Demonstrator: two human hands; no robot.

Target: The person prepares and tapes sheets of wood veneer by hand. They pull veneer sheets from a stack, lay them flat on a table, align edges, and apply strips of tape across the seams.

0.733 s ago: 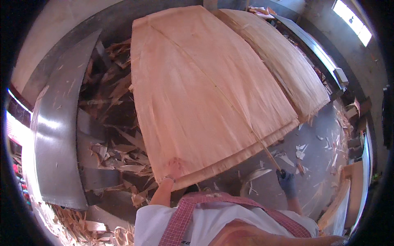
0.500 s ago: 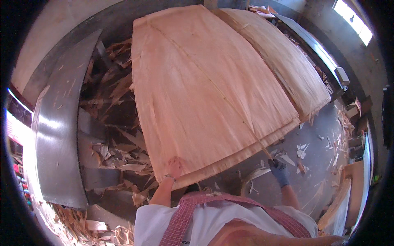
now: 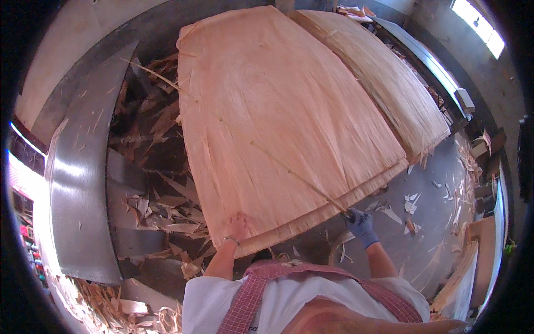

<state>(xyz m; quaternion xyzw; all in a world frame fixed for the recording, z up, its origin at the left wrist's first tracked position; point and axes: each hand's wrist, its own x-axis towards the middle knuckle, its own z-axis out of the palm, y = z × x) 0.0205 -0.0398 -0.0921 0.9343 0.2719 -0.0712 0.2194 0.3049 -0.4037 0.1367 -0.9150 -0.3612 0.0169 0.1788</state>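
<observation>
A broad stack of pinkish-tan wood veneer sheets (image 3: pixel 278 111) lies in front of me. My left hand (image 3: pixel 239 224), bare and with a band at the wrist, rests flat on its near left corner, fingers spread. In a blue-grey glove, my right hand (image 3: pixel 360 224) is closed round the near end of a long thin bamboo stick (image 3: pixel 289 171), just off the stack's near edge. The stick slants across the top sheet to the far left, and its tip passes beyond the stack's left edge.
A second, paler veneer stack (image 3: pixel 384 78) lies along the right side. To the left stands a long grey metal panel (image 3: pixel 83 167), with torn veneer scraps (image 3: pixel 172 220) heaped between it and the stack. More white scraps (image 3: pixel 410 205) lie on the grey surface at right.
My right hand has moved left and slightly up with the bamboo stick. The stick's far end has swept left, past the stack's edge. My left hand stays put.
</observation>
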